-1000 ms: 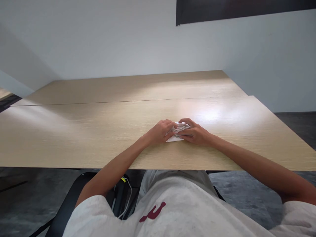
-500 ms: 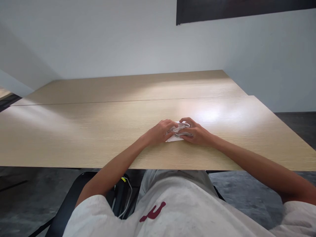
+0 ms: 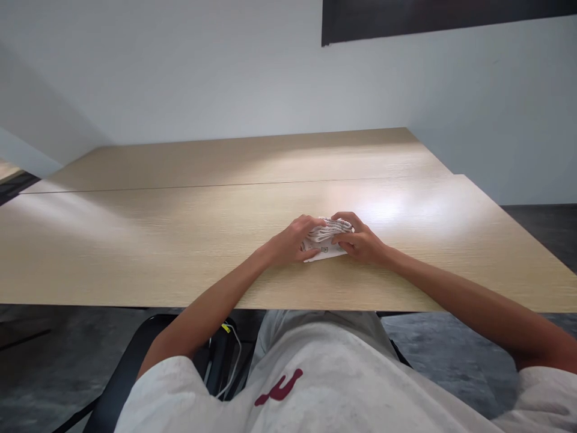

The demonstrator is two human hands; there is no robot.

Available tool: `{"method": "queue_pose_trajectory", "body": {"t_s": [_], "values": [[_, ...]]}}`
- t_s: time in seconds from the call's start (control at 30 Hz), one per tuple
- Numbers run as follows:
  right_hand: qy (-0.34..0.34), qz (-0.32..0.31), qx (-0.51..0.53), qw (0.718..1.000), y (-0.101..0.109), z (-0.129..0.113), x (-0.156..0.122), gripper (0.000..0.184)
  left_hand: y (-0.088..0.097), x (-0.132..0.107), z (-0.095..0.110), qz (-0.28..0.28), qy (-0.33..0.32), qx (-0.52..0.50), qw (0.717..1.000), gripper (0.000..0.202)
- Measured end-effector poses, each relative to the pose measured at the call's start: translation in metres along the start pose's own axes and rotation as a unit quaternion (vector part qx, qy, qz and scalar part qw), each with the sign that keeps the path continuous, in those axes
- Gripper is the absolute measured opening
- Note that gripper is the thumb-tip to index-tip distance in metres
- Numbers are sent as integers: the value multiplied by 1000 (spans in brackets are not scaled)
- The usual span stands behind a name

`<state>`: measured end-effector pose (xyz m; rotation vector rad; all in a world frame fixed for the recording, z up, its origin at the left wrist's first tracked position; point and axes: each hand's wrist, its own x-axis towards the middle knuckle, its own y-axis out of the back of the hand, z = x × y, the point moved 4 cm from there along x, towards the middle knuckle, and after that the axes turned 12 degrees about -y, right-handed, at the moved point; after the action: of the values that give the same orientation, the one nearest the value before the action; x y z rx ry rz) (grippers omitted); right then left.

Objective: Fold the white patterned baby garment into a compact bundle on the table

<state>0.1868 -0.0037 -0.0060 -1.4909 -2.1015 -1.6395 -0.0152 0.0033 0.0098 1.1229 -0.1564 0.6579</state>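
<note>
A white bundle [image 3: 331, 228] with ridged, layered loops or folds lies between my hands near the table's front edge. I cannot tell whether it is a coiled cable or folded cloth. Along its near side shows a flat white piece [image 3: 325, 249] with small dark print; whether the two are joined is unclear. My left hand [image 3: 300, 239] grips the left end, fingers over the top and thumb low at the front. Curled around the right end is my right hand [image 3: 358, 239], with its thumb and fingers pressed to it. The fingers hide both ends of the bundle.
The light wood table [image 3: 180, 240] runs wide to both sides, with a seam across it. Behind it stands a pale wall [image 3: 216, 72] with a dark panel [image 3: 442, 21] at upper right. A black chair [image 3: 130, 361] and a white cable [image 3: 235, 361] are below the table at left.
The bundle has tilted up slightly, and more of the printed white piece shows at the front. My right hand has shifted a little to the right and its fingers have moved on the bundle.
</note>
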Motion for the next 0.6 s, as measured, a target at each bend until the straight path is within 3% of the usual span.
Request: {"method": "queue_pose_trajectory", "body": {"t_s": [0.17,0.4,0.6], "values": [[14,22,11,1000,2,1,0,22,-2,0,3,-44,-33,31,998,78],[-31,59,-3,998,3,5,-1,25,-1,-2,3,-47,-13,18,999,104],[-52,41,-5,998,2,6,0,26,1,-4,-2,-71,-18,-27,997,115]]}}
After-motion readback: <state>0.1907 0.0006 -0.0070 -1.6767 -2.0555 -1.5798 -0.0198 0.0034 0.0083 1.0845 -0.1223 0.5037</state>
